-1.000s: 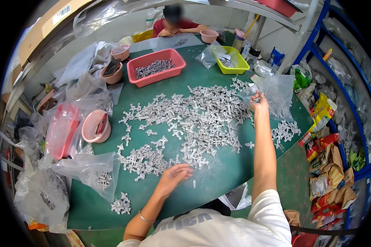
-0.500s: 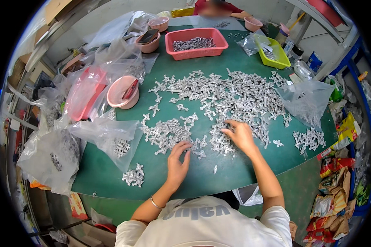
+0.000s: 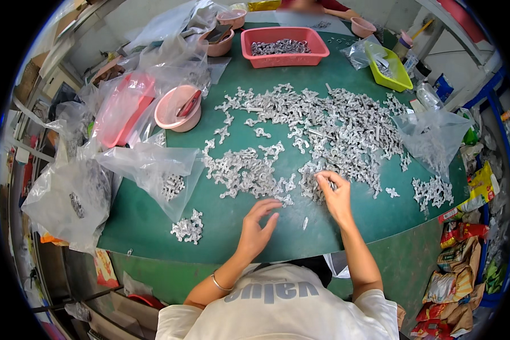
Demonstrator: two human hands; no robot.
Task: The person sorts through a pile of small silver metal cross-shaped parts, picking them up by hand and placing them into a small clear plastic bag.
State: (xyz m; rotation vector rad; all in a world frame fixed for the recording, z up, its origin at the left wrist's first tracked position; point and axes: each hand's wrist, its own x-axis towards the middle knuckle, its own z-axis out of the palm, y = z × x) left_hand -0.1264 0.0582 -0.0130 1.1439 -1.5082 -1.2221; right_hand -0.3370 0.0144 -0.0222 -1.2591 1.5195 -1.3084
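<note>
A large heap of small grey metal parts [image 3: 345, 133], knobbly and lobed, covers the middle and right of the green table [image 3: 289, 249]. Left of it lies a smaller heap of the same parts [image 3: 238, 173]. At the near edge of the large heap, my right hand [image 3: 338, 198] is closed, thumb to fingers, with a bit of grey metal showing between them. My left hand [image 3: 259, 229] is just in front of the smaller heap, thumb and fingers apart, holding nothing visible. One slim loose piece [image 3: 305, 223] lies on the table between my hands.
A pink tray [image 3: 285, 59] of metal rings stands at the back, with a yellow-green basket [image 3: 399, 79] to its right. On the left are a pink bowl [image 3: 187, 122] and clear plastic bags [image 3: 147, 167]. Another person's arm [image 3: 343, 12] shows across the table.
My left hand has drawn back from the smaller heap toward me. My right hand has closed its fingers at the near edge of the large heap. The whole view has shifted slightly.
</note>
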